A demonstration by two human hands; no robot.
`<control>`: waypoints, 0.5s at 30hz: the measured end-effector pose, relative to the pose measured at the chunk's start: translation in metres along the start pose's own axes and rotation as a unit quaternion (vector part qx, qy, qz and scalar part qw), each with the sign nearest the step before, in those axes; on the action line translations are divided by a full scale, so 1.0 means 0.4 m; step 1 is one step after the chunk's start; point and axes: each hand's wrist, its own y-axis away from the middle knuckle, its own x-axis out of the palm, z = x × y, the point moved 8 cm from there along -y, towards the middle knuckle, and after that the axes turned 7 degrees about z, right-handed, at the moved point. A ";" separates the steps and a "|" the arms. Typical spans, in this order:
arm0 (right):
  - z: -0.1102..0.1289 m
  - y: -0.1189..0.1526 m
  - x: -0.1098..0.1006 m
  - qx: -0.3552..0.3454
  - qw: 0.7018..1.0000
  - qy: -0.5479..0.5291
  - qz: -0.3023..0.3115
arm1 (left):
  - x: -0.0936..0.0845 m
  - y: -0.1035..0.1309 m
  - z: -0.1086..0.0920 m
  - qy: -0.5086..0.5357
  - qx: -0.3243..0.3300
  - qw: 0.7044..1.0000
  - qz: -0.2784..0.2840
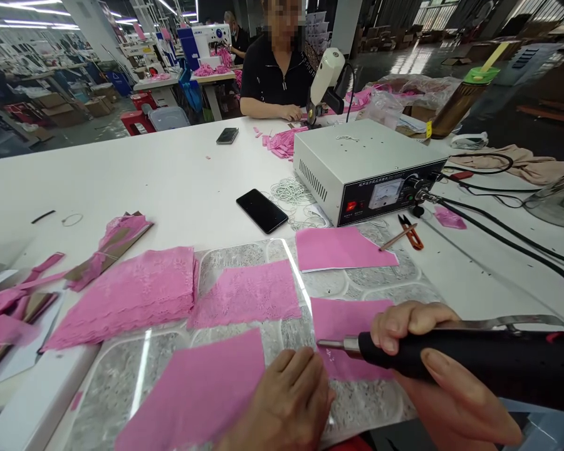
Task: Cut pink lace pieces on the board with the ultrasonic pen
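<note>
Black tool (489,354) in right hand (455,383), pink cloth (364,96) apparently in bag (386,108)

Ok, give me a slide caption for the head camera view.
The right hand holds a black handheld tool, its metal tip at pink fabric near the left hand, a gauge-fronted box beyond.

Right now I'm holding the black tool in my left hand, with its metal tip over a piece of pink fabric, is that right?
Not quite: the head view shows the black tool in your right hand, not your left hand. Its metal tip is indeed over a piece of pink fabric.
</note>
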 end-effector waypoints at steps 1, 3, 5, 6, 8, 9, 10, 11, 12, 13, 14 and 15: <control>0.001 -0.001 0.001 -0.001 1.000 0.002 0.001 | 0.001 0.001 0.000 -0.001 0.000 1.000 0.001; 0.002 -0.004 0.004 -0.005 1.000 0.005 0.003 | 0.005 0.002 -0.002 -0.005 0.001 1.000 0.004; 0.002 -0.006 0.009 -0.007 1.000 0.003 0.010 | 0.006 0.002 -0.003 -0.008 0.000 1.000 0.005; 0.000 -0.005 0.010 -0.006 1.000 -0.001 0.011 | 0.004 0.002 -0.003 -0.008 0.000 1.000 0.002; 0.000 -0.004 0.003 -0.008 1.000 -0.009 0.004 | -0.001 -0.001 -0.001 -0.004 -0.001 1.000 -0.002; 0.004 -0.003 -0.009 -0.016 1.000 -0.011 -0.012 | -0.006 -0.003 0.000 -0.003 -0.001 1.000 -0.004; 0.013 -0.002 -0.029 -0.030 0.999 -0.012 -0.038 | -0.013 -0.005 0.003 -0.001 -0.003 1.000 -0.004; 0.024 0.000 -0.056 -0.046 0.996 -0.011 -0.074 | -0.021 -0.007 0.006 0.001 -0.008 1.000 -0.005; 0.039 0.002 -0.088 -0.066 0.991 -0.011 -0.116 | -0.033 -0.007 0.011 0.004 -0.019 1.000 -0.009; 0.054 0.005 -0.125 -0.086 0.983 -0.011 -0.159 | -0.046 -0.007 0.017 0.006 -0.032 0.999 -0.015; 0.072 0.010 -0.166 -0.109 0.972 -0.013 -0.207 | -0.063 -0.005 0.023 0.007 -0.046 0.999 -0.024; 0.089 0.016 -0.209 -0.129 0.959 -0.015 -0.252 | -0.079 -0.002 0.030 0.006 -0.061 0.998 -0.031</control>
